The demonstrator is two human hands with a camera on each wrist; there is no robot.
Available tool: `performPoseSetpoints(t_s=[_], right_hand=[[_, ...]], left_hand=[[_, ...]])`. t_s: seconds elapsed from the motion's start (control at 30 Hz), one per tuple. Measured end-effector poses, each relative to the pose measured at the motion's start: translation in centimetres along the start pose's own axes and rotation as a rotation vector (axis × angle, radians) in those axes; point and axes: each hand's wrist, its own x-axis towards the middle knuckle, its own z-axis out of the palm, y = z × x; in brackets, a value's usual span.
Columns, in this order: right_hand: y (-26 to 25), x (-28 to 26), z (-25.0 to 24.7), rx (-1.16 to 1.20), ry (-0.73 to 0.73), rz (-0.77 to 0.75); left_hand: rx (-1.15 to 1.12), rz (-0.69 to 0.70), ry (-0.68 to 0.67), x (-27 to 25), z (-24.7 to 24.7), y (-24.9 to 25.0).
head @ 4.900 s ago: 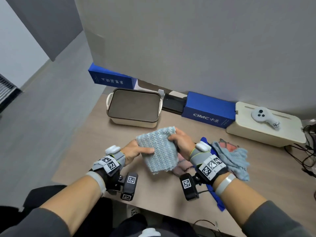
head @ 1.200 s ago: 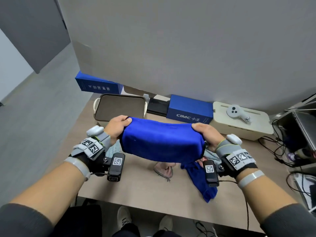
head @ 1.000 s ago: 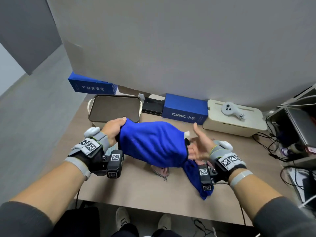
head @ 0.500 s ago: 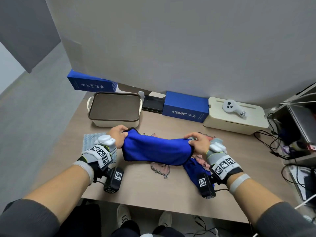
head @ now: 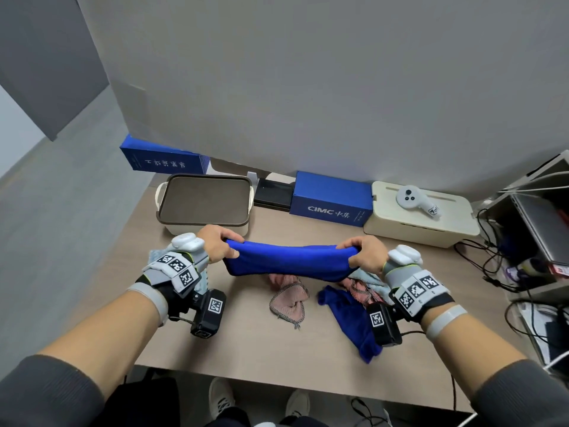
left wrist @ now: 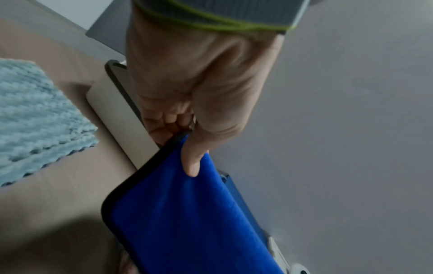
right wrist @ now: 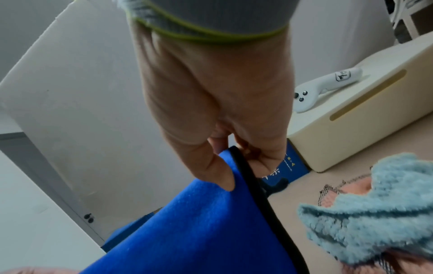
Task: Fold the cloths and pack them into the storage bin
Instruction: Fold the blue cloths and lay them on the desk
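A blue cloth (head: 289, 261) hangs stretched above the table, folded over into a band with black edging. My left hand (head: 219, 244) pinches its left end (left wrist: 178, 194), thumb on top. My right hand (head: 361, 252) pinches its right end (right wrist: 211, 218) the same way. The storage bin (head: 203, 208), cream with a brown lid on it, stands just beyond my left hand. A folded light-blue cloth (left wrist: 35, 118) lies flat on the table under my left wrist. Loose cloths lie under the blue one: a pink one (head: 289, 300), a second blue one (head: 354, 322) and a fluffy light-blue one (right wrist: 365, 209).
Along the wall stand two blue boxes (head: 331, 198), a black box (head: 274, 195) and a cream box (head: 421, 217) with a white controller (head: 415, 200) on it. Cables and equipment (head: 523, 241) crowd the right edge. The table's front edge (head: 277, 380) is near me.
The light-blue cloth I held earlier now lies folded at the left. In the last second both hands have taken hold of the folded blue cloth's ends and pulled it out taut.
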Motion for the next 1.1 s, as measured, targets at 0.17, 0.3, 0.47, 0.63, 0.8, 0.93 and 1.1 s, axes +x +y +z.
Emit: performPoseSetpoints(t_s=[0.17, 0.3, 0.47, 0.63, 0.8, 0.93, 1.1], right_hand=[[0.1, 0.9, -0.6, -0.040, -0.024, 0.091], [1.1, 1.7, -1.0, -0.174, -0.035, 0.156], [1.7, 1.9, -1.2, -0.235, 0.012, 0.204], [1.6, 1.8, -1.5, -0.105, 0.089, 0.208], [1.4, 2.0, -1.8, 0.141, 0.116, 0.209], [1.5, 2.3, -0.9, 0.322, 0.196, 0.223], [1.0, 1.7, 0.4, 0.342, 0.257, 0.199]], left_hand=[[-0.010, -0.005, 0.090, 0.1, 0.0, 1.3], [0.066, -0.007, 0.116, 0.0, -0.3, 1.4], [0.141, -0.013, 0.143, -0.2, -0.5, 1.5], [0.147, -0.034, 0.190, 0.2, -0.7, 1.3], [-0.025, 0.045, 0.125, 0.0, -0.5, 1.2], [-0.269, 0.003, 0.118, -0.7, 0.3, 1.7], [-0.509, -0.130, 0.084, -0.9, 1.4, 1.9]])
